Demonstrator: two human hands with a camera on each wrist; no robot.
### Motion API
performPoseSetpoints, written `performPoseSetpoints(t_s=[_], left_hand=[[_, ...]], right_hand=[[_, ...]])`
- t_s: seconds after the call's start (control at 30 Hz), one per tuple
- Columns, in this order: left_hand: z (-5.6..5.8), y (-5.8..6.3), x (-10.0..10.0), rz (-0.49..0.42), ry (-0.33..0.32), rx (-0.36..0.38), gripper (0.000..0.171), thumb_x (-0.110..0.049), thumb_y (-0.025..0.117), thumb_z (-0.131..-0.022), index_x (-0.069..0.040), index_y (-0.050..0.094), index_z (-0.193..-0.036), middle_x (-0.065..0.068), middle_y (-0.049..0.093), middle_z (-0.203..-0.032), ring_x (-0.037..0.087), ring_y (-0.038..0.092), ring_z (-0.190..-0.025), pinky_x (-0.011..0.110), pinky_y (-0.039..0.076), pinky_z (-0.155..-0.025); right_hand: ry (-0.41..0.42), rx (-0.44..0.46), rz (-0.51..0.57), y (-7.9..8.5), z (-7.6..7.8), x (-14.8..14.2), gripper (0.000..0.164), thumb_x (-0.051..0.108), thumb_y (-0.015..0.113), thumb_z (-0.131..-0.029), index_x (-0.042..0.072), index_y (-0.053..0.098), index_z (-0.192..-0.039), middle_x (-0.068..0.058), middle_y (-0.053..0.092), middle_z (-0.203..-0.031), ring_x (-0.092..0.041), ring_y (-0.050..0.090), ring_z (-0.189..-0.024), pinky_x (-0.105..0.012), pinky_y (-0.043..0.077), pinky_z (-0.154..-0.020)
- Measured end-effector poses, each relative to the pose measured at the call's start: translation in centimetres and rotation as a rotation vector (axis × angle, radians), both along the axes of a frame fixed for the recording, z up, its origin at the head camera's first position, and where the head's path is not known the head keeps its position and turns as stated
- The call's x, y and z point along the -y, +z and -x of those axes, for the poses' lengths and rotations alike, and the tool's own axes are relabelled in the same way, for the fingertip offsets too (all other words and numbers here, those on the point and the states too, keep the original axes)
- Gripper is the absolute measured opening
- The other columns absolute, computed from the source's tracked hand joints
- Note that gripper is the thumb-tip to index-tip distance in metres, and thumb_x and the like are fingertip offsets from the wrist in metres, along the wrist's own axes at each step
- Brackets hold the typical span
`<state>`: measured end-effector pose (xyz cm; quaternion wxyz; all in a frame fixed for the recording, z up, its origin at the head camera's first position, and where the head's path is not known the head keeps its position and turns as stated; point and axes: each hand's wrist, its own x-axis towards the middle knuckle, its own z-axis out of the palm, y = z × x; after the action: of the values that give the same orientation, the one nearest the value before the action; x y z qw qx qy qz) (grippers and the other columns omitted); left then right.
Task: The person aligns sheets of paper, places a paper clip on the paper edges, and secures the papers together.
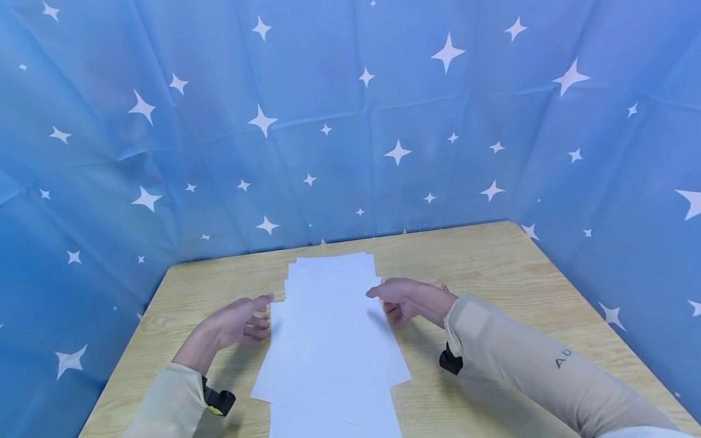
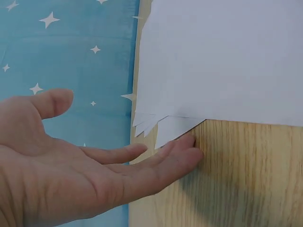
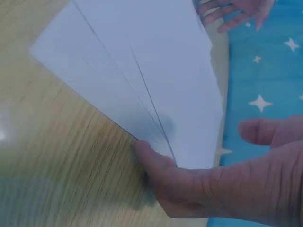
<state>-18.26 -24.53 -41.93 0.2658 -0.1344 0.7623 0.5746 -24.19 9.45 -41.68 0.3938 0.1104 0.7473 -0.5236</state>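
Note:
Several white paper sheets (image 1: pixel 334 340) lie in a loose, uneven pile, with corners and edges fanned out at different angles. At the pile's left side is my left hand (image 1: pixel 238 322), thumb raised and fingers loosely extended. The left wrist view shows its fingertips (image 2: pixel 191 153) right at the edge of a lower sheet. Across from it, my right hand (image 1: pixel 408 298) is by the right edge, its thumb apart from the paper. In the right wrist view the fingers (image 3: pixel 151 158) meet the edges of the fanned sheets (image 3: pixel 156 71).
The sheets lie on a light wood-grain table (image 1: pixel 465 261). A blue curtain (image 1: pixel 328 152) with white stars hangs behind the table and along its sides. Dark wrist devices show below both sleeves, at the left wrist (image 1: pixel 219 401) and the right wrist (image 1: pixel 451 360).

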Motion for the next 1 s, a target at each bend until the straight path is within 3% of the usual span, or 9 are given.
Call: performPoseSetpoints(t_s=[0.07, 0.23, 0.33, 0.53, 0.6, 0.67, 0.77, 0.9, 1.0], left_hand=[[0.1, -0.1, -0.1, -0.034, -0.010, 0.003, 0.082, -0.052, 0.053, -0.096, 0.010, 0.027, -0.142, 0.028, 0.050, -0.118, 0.037, 0.059, -0.101, 0.052, 0.050, -0.087], [0.1, -0.5, -0.5, -0.131, -0.002, 0.039, 0.079, -0.050, 0.055, -0.096, 0.006, 0.025, -0.143, 0.015, 0.050, -0.097, 0.031, 0.055, -0.090, 0.050, 0.049, -0.084], [0.1, -0.8, -0.6, -0.145, 0.024, 0.040, 0.076, -0.047, 0.054, -0.097, 0.006, 0.025, -0.143, 0.017, 0.050, -0.100, 0.031, 0.055, -0.088, 0.050, 0.050, -0.082], [0.0, -1.4, -0.6, -0.154, 0.049, 0.033, 0.071, -0.043, 0.052, -0.099, 0.004, 0.026, -0.145, 0.027, 0.048, -0.118, 0.033, 0.055, -0.091, 0.051, 0.052, -0.082], [-0.1, -1.4, -0.8, -0.152, 0.067, 0.030, 0.070, -0.042, 0.053, -0.099, 0.005, 0.027, -0.144, 0.027, 0.047, -0.119, 0.033, 0.055, -0.091, 0.050, 0.052, -0.081], [-0.1, -1.3, -1.1, -0.146, 0.073, 0.030, 0.068, -0.042, 0.053, -0.098, 0.001, 0.028, -0.144, 0.027, 0.046, -0.119, 0.033, 0.055, -0.091, 0.048, 0.052, -0.079], [-0.1, -1.0, -1.5, -0.135, 0.061, 0.031, 0.068, -0.044, 0.054, -0.097, -0.005, 0.028, -0.146, 0.028, 0.045, -0.122, 0.036, 0.055, -0.095, 0.048, 0.052, -0.079], [-0.2, -0.7, -1.9, -0.137, 0.029, 0.030, 0.070, -0.044, 0.054, -0.097, -0.006, 0.024, -0.149, 0.030, 0.044, -0.124, 0.040, 0.055, -0.099, 0.050, 0.052, -0.081], [-0.3, -0.5, -2.1, -0.146, 0.023, 0.027, 0.072, -0.043, 0.054, -0.097, -0.004, 0.022, -0.149, 0.031, 0.041, -0.124, 0.041, 0.055, -0.100, 0.051, 0.052, -0.082]], right_hand=[[-0.005, -0.005, 0.000, 0.0, -0.1, 0.2, 0.052, 0.028, 0.059, -0.096, 0.008, 0.033, -0.136, -0.004, 0.031, -0.071, -0.019, 0.026, -0.064, -0.032, 0.030, -0.061], [0.003, -0.026, -0.037, -0.1, -0.1, 0.7, 0.052, 0.030, 0.061, -0.095, 0.006, 0.031, -0.131, -0.005, 0.040, -0.074, -0.020, 0.034, -0.065, -0.037, 0.041, -0.065], [0.000, -0.043, -0.079, -0.2, 0.0, 0.9, 0.052, 0.032, 0.063, -0.094, 0.006, 0.034, -0.129, -0.005, 0.042, -0.073, -0.020, 0.036, -0.065, -0.042, 0.048, -0.071], [0.031, -0.064, -0.132, -0.6, 0.0, 0.9, 0.032, 0.034, 0.063, -0.093, 0.010, 0.042, -0.089, 0.000, 0.032, -0.061, -0.017, 0.027, -0.057, -0.045, 0.050, -0.074], [0.057, -0.076, -0.146, -0.6, 0.0, 0.9, 0.031, 0.034, 0.062, -0.093, 0.008, 0.045, -0.094, 0.001, 0.025, -0.058, -0.017, 0.020, -0.055, -0.044, 0.049, -0.073], [0.071, -0.096, -0.155, -0.4, -0.1, 1.0, 0.037, 0.034, 0.062, -0.094, 0.005, 0.046, -0.110, 0.001, 0.023, -0.058, -0.017, 0.019, -0.054, -0.045, 0.050, -0.072], [0.062, -0.102, -0.142, 0.0, -0.2, 1.2, 0.060, 0.034, 0.062, -0.094, 0.003, 0.033, -0.137, -0.004, 0.032, -0.070, -0.020, 0.031, -0.061, -0.047, 0.049, -0.073], [0.014, -0.093, -0.113, 0.0, -0.4, 1.1, 0.063, 0.032, 0.062, -0.094, 0.003, 0.033, -0.142, -0.011, 0.040, -0.090, -0.028, 0.045, -0.087, -0.048, 0.051, -0.076], [-0.013, -0.091, -0.114, -0.1, -0.5, 1.0, 0.064, 0.032, 0.062, -0.094, 0.003, 0.032, -0.143, -0.017, 0.046, -0.100, -0.032, 0.050, -0.094, -0.049, 0.052, -0.079]])
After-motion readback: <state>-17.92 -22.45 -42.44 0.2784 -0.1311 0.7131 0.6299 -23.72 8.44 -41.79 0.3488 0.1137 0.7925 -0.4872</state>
